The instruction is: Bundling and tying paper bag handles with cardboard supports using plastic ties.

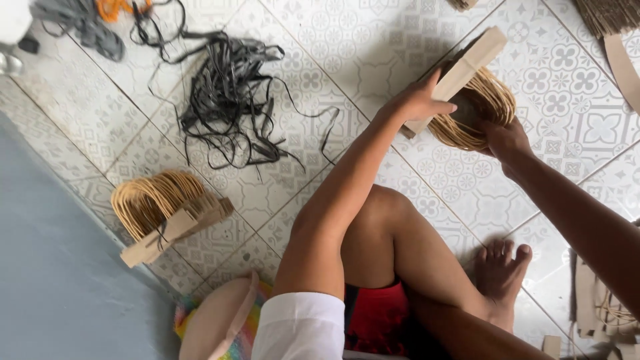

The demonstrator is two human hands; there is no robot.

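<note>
Nearest, by the knee, a pale round hat [217,320] lies on the patterned tile floor [427,180]. Farther out the left hand [419,101] clenches the edge of a flat tan cardboard strip stack [467,70], thumb on its face; the right hand [505,139] curls under the looped bundle of straw-coloured paper cord handles [480,110] hanging just below those fingers. The bundle looks light and springy, the board stiff — best gripped by the board. Well left of the fingers lies a second such bundle [160,207]; beyond it, tangled black cords [227,100]. No labels or signs show.
</note>
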